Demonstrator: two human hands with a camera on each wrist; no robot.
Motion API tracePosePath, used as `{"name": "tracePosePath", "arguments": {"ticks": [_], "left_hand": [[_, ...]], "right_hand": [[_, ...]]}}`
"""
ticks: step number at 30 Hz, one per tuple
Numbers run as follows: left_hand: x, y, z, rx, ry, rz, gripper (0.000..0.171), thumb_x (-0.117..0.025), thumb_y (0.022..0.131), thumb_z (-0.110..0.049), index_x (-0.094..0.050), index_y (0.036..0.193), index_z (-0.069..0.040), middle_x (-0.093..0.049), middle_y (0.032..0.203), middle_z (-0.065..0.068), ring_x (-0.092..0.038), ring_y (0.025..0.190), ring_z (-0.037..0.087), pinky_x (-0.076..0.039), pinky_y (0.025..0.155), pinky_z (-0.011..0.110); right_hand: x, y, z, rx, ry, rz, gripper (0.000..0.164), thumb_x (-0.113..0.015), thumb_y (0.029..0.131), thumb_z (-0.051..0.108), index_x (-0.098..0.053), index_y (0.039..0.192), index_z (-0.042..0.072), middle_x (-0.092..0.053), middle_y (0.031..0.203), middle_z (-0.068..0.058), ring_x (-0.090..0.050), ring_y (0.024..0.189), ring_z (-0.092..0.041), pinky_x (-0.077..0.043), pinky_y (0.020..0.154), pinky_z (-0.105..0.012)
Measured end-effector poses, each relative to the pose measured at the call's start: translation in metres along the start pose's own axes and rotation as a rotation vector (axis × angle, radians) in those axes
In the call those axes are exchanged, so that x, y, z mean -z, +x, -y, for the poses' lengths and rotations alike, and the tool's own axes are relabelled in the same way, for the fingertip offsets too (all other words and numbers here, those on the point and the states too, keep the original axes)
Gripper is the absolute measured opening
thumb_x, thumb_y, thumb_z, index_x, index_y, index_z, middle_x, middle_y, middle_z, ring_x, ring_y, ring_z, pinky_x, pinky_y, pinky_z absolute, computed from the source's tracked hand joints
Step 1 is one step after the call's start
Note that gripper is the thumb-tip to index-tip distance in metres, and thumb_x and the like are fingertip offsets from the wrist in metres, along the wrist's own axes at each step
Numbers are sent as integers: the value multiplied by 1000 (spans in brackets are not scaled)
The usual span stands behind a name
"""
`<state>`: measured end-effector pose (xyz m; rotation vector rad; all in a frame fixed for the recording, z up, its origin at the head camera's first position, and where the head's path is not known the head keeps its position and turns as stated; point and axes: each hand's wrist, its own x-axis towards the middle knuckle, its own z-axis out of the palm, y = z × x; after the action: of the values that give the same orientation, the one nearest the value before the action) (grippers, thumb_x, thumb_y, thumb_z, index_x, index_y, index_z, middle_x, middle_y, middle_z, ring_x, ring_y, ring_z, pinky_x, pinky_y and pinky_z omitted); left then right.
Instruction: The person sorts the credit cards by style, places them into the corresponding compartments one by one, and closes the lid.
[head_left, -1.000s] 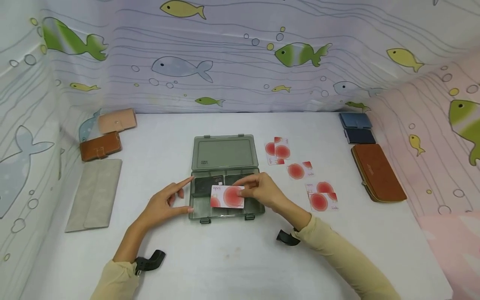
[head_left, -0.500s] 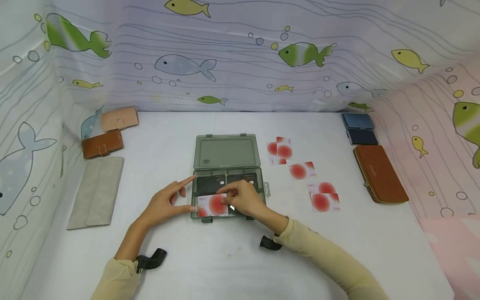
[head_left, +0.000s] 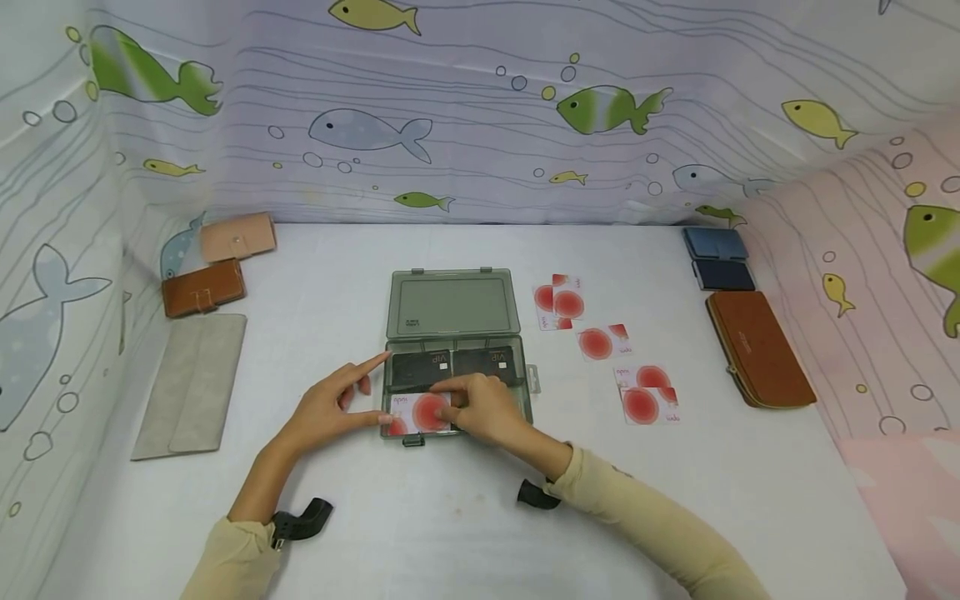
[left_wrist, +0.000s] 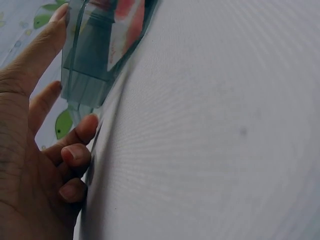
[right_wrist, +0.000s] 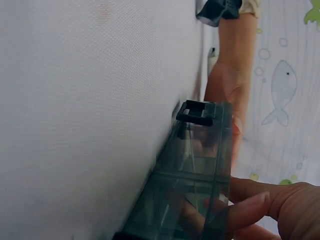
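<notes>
A translucent grey-green plastic box lies on the white table with its lid folded back. Black VIP cards fill the two rear compartments. My right hand pinches a white card with a red circle, lowered into the front left compartment. Part of that card is behind the fingers. In the right wrist view, the fingers show at the box wall. My left hand has thumb and index finger spread, their tips against the box's left side. The left wrist view shows the card through the clear wall.
Right of the box lie several red-circle cards in small overlapping groups. A brown zip wallet and blue wallets line the right side. On the left are a grey pouch, a brown wallet and a beige wallet.
My right hand has brought the card from above the box's middle down and left into the front left compartment. My left hand stays at the box's left side.
</notes>
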<state>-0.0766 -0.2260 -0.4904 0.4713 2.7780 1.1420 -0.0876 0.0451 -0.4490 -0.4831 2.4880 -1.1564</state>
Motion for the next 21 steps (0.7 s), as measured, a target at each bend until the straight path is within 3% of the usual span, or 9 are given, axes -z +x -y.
{"name": "tracePosePath", "arguments": {"ticks": [6,11,14,21], "left_hand": [[-1,0,3,-26,0,-16,87,-87,74,-35,-45,150,-32,-49,91,-6,-35,67,6,-33,60,25],[-1,-1,2,-36,-10,-21,87,-87,74,-33,-45,150,-32,-49,90,-6,-34,67,6,-33,60,24],[-2,-1,2,-36,-15,-22,87,-87,75,-33,-45,150,-31,-49,90,-6,-34,66,6,-33,60,24],[-3,0,2,-32,-10,-20,86,-87,75,-32,-45,150,-31,-49,90,-6,-34,67,6,-32,60,24]], "right_hand": [[16,-10,-3,-19,25,-5,30,-74,88,14,-75,118,18,-76,83,-1,-53,41,-8,-34,44,-22],[43,-22,-19,67,86,-41,31,-77,86,12,-74,117,10,-74,86,-1,-40,44,-4,-30,45,-21],[63,-33,-38,90,124,-74,34,-80,83,11,-74,116,7,-72,86,-2,-36,47,-5,-28,46,-21],[114,-59,-104,-1,147,-89,41,-82,81,16,-72,120,8,-71,94,-9,-44,57,-10,-34,51,-22]]}}
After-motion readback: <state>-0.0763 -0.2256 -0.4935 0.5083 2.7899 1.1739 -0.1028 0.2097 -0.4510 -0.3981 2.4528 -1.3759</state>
